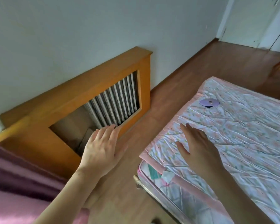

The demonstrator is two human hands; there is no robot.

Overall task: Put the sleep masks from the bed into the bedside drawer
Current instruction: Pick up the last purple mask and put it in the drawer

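I see both hands flat, each grip wide: left hand (pixel 99 150) over floor, right hand (pixel 199 147) above the bed (pixel 242 135); a purple item (pixel 209 102), perhaps a sleep mask, lies beyond.

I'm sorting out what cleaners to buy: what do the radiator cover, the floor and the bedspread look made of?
Radiator cover: apparently wood, orange-brown with a smooth satin sheen and plain board edges. Floor: wood or wood-look laminate, faintly glossy; I cannot tell which. Bedspread: thin woven fabric, matte, heavily creased, floral print with pink border.
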